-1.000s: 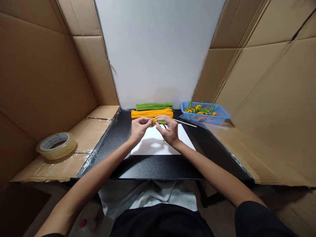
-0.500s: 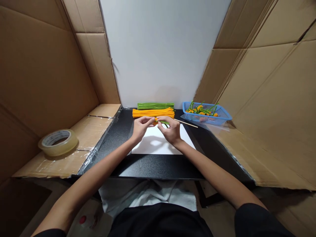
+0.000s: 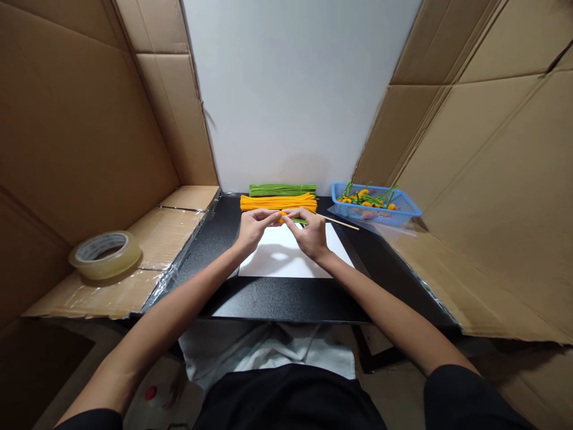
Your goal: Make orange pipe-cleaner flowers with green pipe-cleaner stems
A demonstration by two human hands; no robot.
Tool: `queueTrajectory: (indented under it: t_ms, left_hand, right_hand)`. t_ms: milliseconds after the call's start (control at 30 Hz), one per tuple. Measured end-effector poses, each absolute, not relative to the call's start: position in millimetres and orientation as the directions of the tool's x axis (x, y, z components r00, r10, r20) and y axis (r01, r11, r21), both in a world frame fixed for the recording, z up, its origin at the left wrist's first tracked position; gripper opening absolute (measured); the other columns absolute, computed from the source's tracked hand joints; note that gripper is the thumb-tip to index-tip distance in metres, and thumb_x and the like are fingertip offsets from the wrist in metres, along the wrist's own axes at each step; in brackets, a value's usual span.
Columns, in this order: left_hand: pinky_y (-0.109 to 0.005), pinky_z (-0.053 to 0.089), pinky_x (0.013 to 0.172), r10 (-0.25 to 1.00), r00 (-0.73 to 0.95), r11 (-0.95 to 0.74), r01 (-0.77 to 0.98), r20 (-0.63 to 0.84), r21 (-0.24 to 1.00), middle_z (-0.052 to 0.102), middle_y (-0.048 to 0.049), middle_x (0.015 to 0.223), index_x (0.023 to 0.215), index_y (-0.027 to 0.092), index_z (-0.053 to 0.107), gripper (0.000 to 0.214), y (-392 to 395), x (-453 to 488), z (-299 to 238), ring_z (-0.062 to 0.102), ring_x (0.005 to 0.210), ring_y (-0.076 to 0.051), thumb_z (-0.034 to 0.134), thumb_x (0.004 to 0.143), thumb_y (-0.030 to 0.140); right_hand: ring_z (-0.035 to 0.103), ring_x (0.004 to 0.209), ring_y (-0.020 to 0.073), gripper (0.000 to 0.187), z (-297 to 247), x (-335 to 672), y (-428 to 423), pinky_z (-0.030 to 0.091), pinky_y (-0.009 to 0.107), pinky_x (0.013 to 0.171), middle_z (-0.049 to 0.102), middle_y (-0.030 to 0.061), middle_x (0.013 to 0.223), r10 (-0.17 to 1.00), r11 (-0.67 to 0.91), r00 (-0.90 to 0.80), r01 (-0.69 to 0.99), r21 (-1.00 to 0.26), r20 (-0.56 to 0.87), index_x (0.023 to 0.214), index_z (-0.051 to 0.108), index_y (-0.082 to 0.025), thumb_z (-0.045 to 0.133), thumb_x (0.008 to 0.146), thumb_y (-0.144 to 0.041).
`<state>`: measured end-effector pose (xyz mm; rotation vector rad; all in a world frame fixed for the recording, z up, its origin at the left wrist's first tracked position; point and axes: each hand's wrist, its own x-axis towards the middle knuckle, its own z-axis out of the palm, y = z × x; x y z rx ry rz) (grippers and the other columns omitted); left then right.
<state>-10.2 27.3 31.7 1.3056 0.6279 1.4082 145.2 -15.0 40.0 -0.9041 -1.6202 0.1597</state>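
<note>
Basket (image 3: 405, 214) holds orange-and-green sprigs (image 3: 363, 193); left hand (image 3: 253, 229) and right hand (image 3: 311, 232), nearly closed, pinch an orange piece (image 3: 282, 217).

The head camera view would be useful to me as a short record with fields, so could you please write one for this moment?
left hand: fingertips at the orange end of a small orange-and-green piece
right hand: pinching the same piece, green stem beside its fingers
below hands: white sheet on black table
behind hands: orange bundle, then green bundle
right side: pale stick; blue basket holding orange and green pieces
left side: tape roll on cardboard
</note>
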Motion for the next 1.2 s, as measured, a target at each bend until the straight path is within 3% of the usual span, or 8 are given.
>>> queueTrajectory:
  t_ms: [367, 600, 700, 833, 967, 1033, 1133, 1200]
  left_hand:
    - [-0.031, 0.057, 0.069, 0.909, 0.209, -0.278, -0.344, 0.362, 0.897, 0.076, -0.0080, 0.075, 0.075, 0.013, 0.078, 0.033, 35, -14, 28, 0.068, 0.063, -0.015, 0.092, 0.057, 0.037]
    - [-0.035, 0.060, 0.070, 0.899, 0.225, -0.300, -0.309, 0.375, 0.903, 0.077, -0.0091, 0.077, 0.074, 0.012, 0.077, 0.040, 34, -14, 29, 0.070, 0.066, -0.018, 0.091, 0.056, 0.044]
    - [-0.035, 0.060, 0.070, 0.884, 0.195, -0.373, -0.255, 0.426, 0.892, 0.077, -0.0102, 0.079, 0.081, 0.011, 0.077, 0.042, 34, -16, 29, 0.070, 0.068, -0.019, 0.089, 0.061, 0.047]
    - [-0.030, 0.058, 0.069, 0.830, 0.206, -0.498, -0.146, 0.519, 0.855, 0.075, -0.0085, 0.081, 0.101, 0.013, 0.077, 0.044, 33, -20, 27, 0.069, 0.069, -0.016, 0.082, 0.072, 0.046]
    - [-0.027, 0.057, 0.070, 0.803, 0.319, -0.504, -0.089, 0.504, 0.859, 0.074, -0.0094, 0.100, 0.110, 0.018, 0.076, 0.049, 34, -21, 27, 0.068, 0.089, -0.020, 0.083, 0.070, 0.045]
    - [-0.029, 0.058, 0.069, 0.818, 0.367, -0.414, -0.160, 0.444, 0.896, 0.073, -0.0104, 0.104, 0.109, 0.018, 0.075, 0.049, 35, -21, 29, 0.068, 0.090, -0.021, 0.080, 0.072, 0.050]
    - [-0.029, 0.058, 0.062, 0.817, 0.465, -0.275, -0.207, 0.341, 0.939, 0.073, -0.0098, 0.089, 0.096, 0.014, 0.076, 0.045, 37, -20, 30, 0.067, 0.074, -0.017, 0.076, 0.075, 0.054]
    - [-0.028, 0.056, 0.061, 0.808, 0.488, -0.275, -0.182, 0.330, 0.944, 0.071, -0.0075, 0.079, 0.088, 0.013, 0.074, 0.041, 37, -20, 31, 0.065, 0.067, -0.015, 0.081, 0.071, 0.050]
  right_hand:
    - [0.073, 0.085, 0.0247, 0.029, 42, 147, -13, 0.053, 0.031, 0.062, 0.078, 0.0082, 0.090, 0.730, 0.594, 0.046, 0.450, -0.666, 0.682, 0.080, 0.071, -0.021, 0.066, 0.088, -0.048]
    - [0.073, 0.084, 0.0240, 0.031, 38, 147, -9, 0.058, 0.035, 0.072, 0.077, 0.0078, 0.088, 0.749, 0.591, 0.058, 0.392, -0.705, 0.660, 0.079, 0.071, -0.020, 0.069, 0.085, -0.051]
    - [0.073, 0.077, 0.0231, 0.034, 36, 148, -5, 0.060, 0.036, 0.072, 0.076, 0.0076, 0.089, 0.762, 0.572, 0.098, 0.362, -0.736, 0.640, 0.084, 0.071, -0.020, 0.072, 0.080, -0.054]
    - [0.070, 0.062, 0.0220, 0.039, 37, 152, -1, 0.060, 0.035, 0.060, 0.075, 0.0076, 0.078, 0.808, 0.520, 0.129, 0.301, -0.799, 0.574, 0.084, 0.072, -0.019, 0.075, 0.075, -0.057]
    - [0.069, 0.058, 0.0207, 0.039, 41, 158, 2, 0.060, 0.034, 0.059, 0.073, 0.0054, 0.069, 0.864, 0.483, 0.053, 0.194, -0.854, 0.501, 0.078, 0.073, -0.018, 0.078, 0.072, -0.056]
    - [0.070, 0.061, 0.0205, 0.038, 43, 161, 2, 0.060, 0.034, 0.063, 0.073, 0.0050, 0.071, 0.858, 0.503, -0.001, 0.196, -0.842, 0.513, 0.080, 0.073, -0.018, 0.078, 0.072, -0.054]
    - [0.073, 0.072, 0.0218, 0.031, 46, 165, 1, 0.060, 0.035, 0.071, 0.076, 0.0055, 0.079, 0.806, 0.580, -0.087, 0.313, -0.752, 0.586, 0.083, 0.075, -0.019, 0.075, 0.078, -0.050]
    - [0.073, 0.079, 0.0227, 0.026, 47, 167, 0, 0.058, 0.036, 0.076, 0.077, 0.0058, 0.084, 0.767, 0.621, -0.140, 0.409, -0.668, 0.626, 0.084, 0.076, -0.021, 0.073, 0.082, -0.047]
